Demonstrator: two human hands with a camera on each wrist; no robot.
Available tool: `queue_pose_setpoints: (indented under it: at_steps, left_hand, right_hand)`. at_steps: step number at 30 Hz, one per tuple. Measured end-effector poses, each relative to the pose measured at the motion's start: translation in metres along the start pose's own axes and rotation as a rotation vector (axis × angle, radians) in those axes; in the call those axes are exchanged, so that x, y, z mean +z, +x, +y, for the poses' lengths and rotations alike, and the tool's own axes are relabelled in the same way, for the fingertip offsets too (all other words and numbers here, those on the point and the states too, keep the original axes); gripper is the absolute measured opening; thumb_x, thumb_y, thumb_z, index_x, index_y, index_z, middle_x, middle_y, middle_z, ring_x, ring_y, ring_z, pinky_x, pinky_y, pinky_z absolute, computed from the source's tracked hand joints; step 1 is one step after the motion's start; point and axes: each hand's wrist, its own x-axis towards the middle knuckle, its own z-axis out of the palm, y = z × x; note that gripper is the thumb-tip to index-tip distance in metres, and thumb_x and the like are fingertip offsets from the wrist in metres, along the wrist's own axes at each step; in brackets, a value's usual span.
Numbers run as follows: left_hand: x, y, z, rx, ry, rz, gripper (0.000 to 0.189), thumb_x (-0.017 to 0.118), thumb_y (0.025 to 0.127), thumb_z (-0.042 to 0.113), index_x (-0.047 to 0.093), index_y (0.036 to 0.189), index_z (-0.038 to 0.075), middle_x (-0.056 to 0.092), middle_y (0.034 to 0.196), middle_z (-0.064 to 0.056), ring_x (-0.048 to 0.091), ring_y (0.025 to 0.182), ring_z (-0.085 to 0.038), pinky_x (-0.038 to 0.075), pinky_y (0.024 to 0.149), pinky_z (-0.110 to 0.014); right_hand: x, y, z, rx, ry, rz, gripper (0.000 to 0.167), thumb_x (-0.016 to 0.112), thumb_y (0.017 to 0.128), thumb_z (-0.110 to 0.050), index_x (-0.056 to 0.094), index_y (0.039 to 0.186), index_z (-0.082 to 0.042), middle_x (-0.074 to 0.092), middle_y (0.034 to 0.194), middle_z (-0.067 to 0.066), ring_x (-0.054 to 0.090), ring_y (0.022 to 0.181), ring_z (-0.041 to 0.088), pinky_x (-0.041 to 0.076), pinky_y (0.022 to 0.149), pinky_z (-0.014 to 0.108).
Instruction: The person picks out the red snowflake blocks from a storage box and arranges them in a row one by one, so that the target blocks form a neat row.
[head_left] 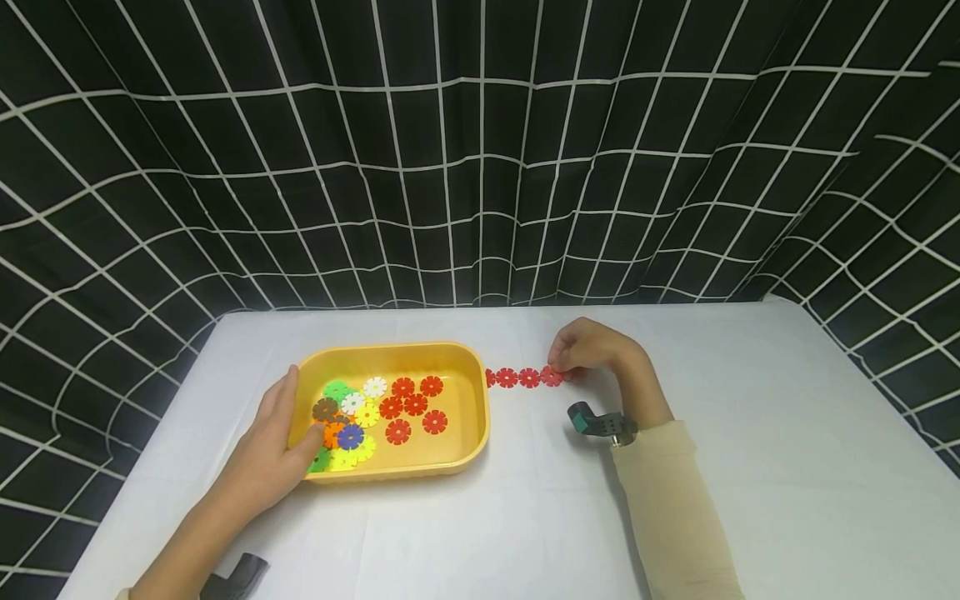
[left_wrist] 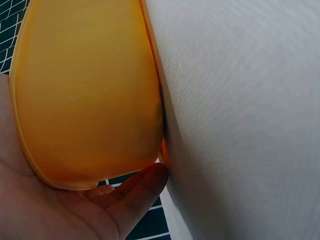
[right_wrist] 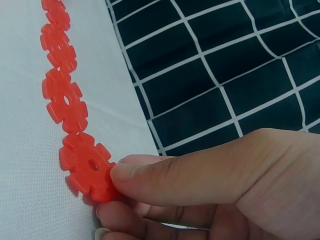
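Note:
The end of a row of red notched plastic discs (head_left: 529, 377) is pinched between the thumb and fingers of my right hand (head_left: 592, 343), to the right of a yellow tray (head_left: 459, 442). In the right wrist view, the thumb presses the rim of the nearest red disc (right_wrist: 87, 162); the discs lead away in a line, edge to edge. My left hand (head_left: 262, 450) grips the tray's left end, thumb over the rim and fingers along the outer wall. From the left wrist, the tray's outer side (left_wrist: 90, 100) fills much of the view.
Loose red discs (head_left: 398, 431) lie in the tray's middle and right. Mixed green, white, yellow, orange, brown and blue discs (head_left: 350, 436) are heaped at its left. A white-covered table (head_left: 787, 433) ends at a black curtain (head_left: 495, 192) with white grid lines.

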Motion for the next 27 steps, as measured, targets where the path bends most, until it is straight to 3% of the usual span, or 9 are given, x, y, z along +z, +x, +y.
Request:
queue_pose_setpoints:
  at_steps: [8, 16, 22, 27]
  left_hand:
    - [0.000, 0.000, 0.000, 0.000, -0.002, -0.001, 0.089, 0.057, 0.095, 0.019, 0.000, 0.160, 0.003, 0.015, 0.160, -0.026, 0.031, 0.139, -0.052, 0.030, 0.105, -0.071]
    - [-0.001, 0.000, 0.000, 0.005, -0.002, 0.000, 0.089, 0.056, 0.095, 0.019, -0.001, 0.160, 0.003, 0.015, 0.160, -0.026, 0.031, 0.139, -0.052, 0.030, 0.105, -0.071]
    - [-0.002, 0.000, -0.001, 0.009, 0.001, -0.002, 0.088, 0.057, 0.094, 0.019, 0.001, 0.160, 0.001, 0.015, 0.160, -0.026, 0.031, 0.139, -0.052, 0.030, 0.105, -0.071]
    - [-0.002, 0.000, -0.001, 0.008, -0.003, -0.003, 0.088, 0.058, 0.094, 0.019, 0.002, 0.160, 0.001, 0.015, 0.160, -0.026, 0.031, 0.139, -0.051, 0.030, 0.105, -0.070]
  right_hand:
    - [0.002, 0.000, -0.002, 0.015, 0.002, 0.012, 0.005, 0.069, 0.087, -0.006, 0.072, 0.090, -0.003, 0.068, 0.077, 0.010, 0.064, 0.070, 0.026, 0.056, 0.067, 0.034]
    - [0.002, -0.001, -0.006, -0.028, -0.040, 0.031, 0.005, 0.068, 0.087, -0.005, 0.071, 0.090, -0.003, 0.067, 0.076, 0.009, 0.063, 0.071, 0.026, 0.056, 0.067, 0.035]
    - [0.001, -0.011, -0.029, -0.109, -0.076, 0.145, 0.014, 0.060, 0.087, -0.003, 0.070, 0.096, 0.000, 0.065, 0.075, 0.013, 0.062, 0.070, 0.031, 0.053, 0.064, 0.035]
    - [0.012, -0.022, -0.067, -0.203, -0.118, 0.277, 0.012, 0.066, 0.091, -0.008, 0.072, 0.101, -0.004, 0.067, 0.089, 0.009, 0.062, 0.079, 0.028, 0.058, 0.069, 0.033]
